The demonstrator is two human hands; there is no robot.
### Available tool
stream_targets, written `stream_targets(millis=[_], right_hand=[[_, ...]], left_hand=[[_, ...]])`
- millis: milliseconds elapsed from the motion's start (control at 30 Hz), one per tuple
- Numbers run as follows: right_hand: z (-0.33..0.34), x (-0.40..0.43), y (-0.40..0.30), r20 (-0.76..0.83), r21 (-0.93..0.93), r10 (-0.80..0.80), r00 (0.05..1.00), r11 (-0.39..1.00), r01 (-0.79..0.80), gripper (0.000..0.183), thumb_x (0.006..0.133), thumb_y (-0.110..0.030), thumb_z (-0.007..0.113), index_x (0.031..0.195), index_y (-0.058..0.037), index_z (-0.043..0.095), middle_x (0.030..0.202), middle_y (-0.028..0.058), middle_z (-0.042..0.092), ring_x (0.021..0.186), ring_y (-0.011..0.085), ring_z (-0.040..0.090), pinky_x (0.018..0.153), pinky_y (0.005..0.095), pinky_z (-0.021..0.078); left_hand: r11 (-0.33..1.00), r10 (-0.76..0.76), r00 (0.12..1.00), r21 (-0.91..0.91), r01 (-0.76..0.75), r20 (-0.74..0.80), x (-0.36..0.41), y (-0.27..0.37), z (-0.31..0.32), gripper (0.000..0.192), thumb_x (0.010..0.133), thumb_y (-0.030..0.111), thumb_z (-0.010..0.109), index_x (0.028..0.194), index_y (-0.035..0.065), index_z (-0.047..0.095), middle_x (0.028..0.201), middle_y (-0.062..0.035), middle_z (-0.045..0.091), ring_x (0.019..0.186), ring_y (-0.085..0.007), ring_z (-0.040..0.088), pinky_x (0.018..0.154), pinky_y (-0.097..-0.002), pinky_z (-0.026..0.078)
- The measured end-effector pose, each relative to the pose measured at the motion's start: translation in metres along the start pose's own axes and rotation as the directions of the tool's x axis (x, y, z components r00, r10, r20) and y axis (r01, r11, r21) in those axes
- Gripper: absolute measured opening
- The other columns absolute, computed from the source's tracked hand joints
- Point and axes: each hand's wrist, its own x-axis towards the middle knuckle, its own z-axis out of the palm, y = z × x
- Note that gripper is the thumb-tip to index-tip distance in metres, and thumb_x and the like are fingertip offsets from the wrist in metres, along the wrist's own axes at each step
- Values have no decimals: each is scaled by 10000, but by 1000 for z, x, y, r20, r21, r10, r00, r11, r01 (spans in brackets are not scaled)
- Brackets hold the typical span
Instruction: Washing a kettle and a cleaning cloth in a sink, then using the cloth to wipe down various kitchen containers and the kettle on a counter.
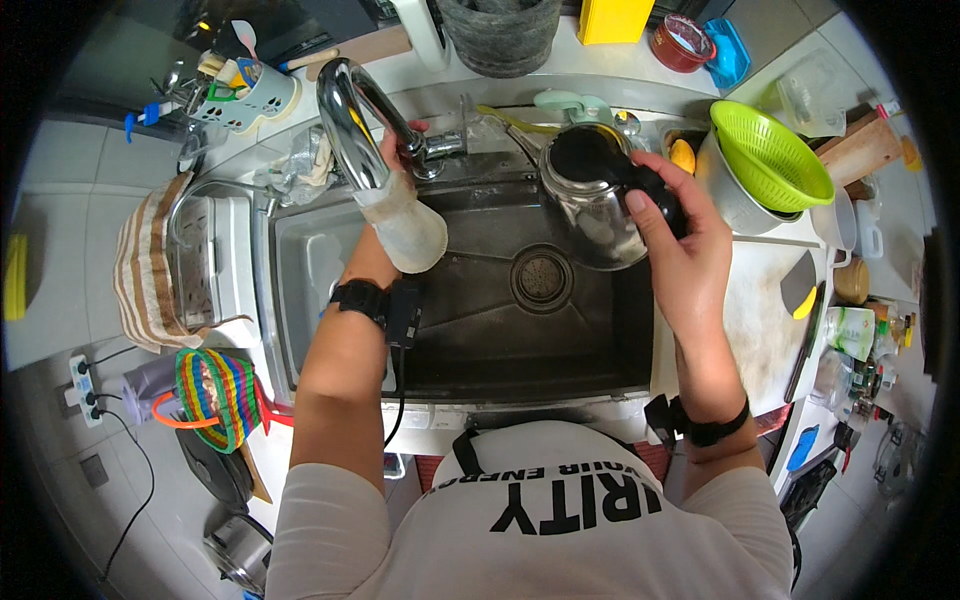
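Observation:
My right hand grips the black handle of a stainless steel kettle. The kettle is above the right rear part of a dark sink, its spout towards the back left. My left hand reaches behind the chrome faucet, with its fingers by the faucet base. The faucet neck and the off-white sleeve on its outlet hide much of this hand, so its grip is unclear. A round drain strainer sits in the sink floor.
A grey basin stands at the sink's left side. To the right are a green colander on a metal pot and a white cutting board. A utensil holder and a dark stone-like pot line the back.

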Motion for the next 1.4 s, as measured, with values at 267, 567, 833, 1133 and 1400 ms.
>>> stream_targets(millis=[267,567,833,1133,1400], right_hand=[[13,-16,15,-13,127,69,998,990,-67,292,901,-26,621,1193,-29,601,941,23,627,840,69,536,773,199,448],[36,-6,32,-21,-135,-51,998,990,47,312,816,-84,681,1126,-84,642,967,162,668,848,299,653,736,334,506],[50,-11,21,109,-165,-74,991,982,92,326,842,-69,653,1166,-78,624,985,133,666,836,235,632,767,279,477],[48,-26,45,42,23,0,999,1000,-1,325,812,-62,679,1133,-88,638,992,148,665,859,301,653,736,334,509],[20,-39,67,19,67,70,997,995,-71,341,805,-3,676,1142,-37,631,1029,164,667,933,277,658,828,311,491]], left_hand=[[996,67,996,-66,-64,55,13,-12,-8,451,1017,365,391,1079,-26,606,1024,-117,650,1025,-234,565,999,-335,353],[896,419,901,212,-390,-116,-34,-53,7,528,1010,384,412,1400,30,373,1277,-100,533,1186,-233,485,1087,-357,268],[953,197,979,241,-181,-43,-2,-16,13,205,826,15,700,986,38,573,895,-23,610,855,-134,583,775,-281,467],[883,362,922,365,-293,-135,-13,-42,20,231,867,58,683,1064,18,570,920,-15,636,838,-94,570,797,-253,457],[793,484,874,439,-424,-31,-32,-43,-6,433,899,-41,584,1316,-34,468,1123,-86,627,1011,-125,586,896,-255,448]])
